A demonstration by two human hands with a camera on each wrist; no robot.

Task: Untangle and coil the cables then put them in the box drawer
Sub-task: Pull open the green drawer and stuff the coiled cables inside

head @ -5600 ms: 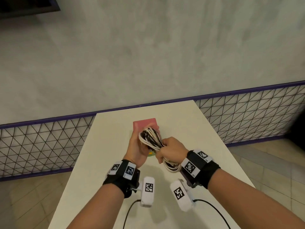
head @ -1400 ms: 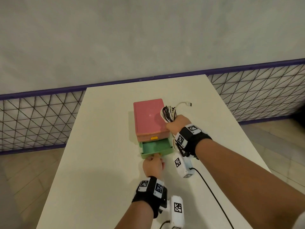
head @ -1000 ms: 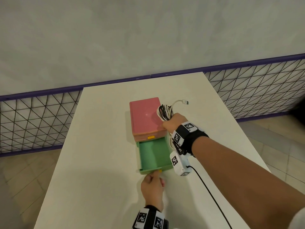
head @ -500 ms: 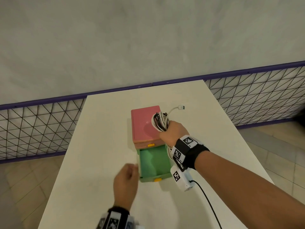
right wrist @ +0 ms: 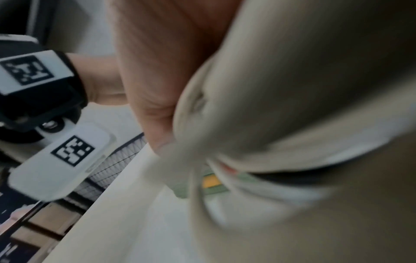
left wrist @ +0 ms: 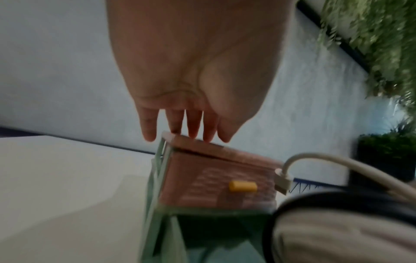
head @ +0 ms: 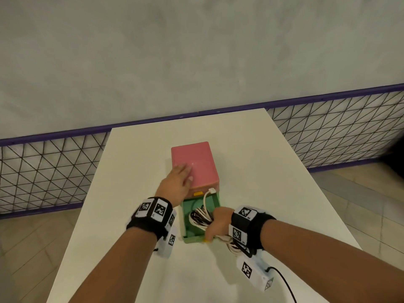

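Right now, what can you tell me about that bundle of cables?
The bundle of cables is a loose coil of white and black cords. The right hand grips it and holds it in the open green drawer; some loops trail out behind the wrist. One white cord arcs up, its plug near the box's pink front.

The left hand (head: pixel 178 182) now rests flat atop the box (head: pixel 197 159); the right hand (head: pixel 218 224) has lowered the cables (head: pixel 200 217) into its open drawer (head: pixel 215 200).
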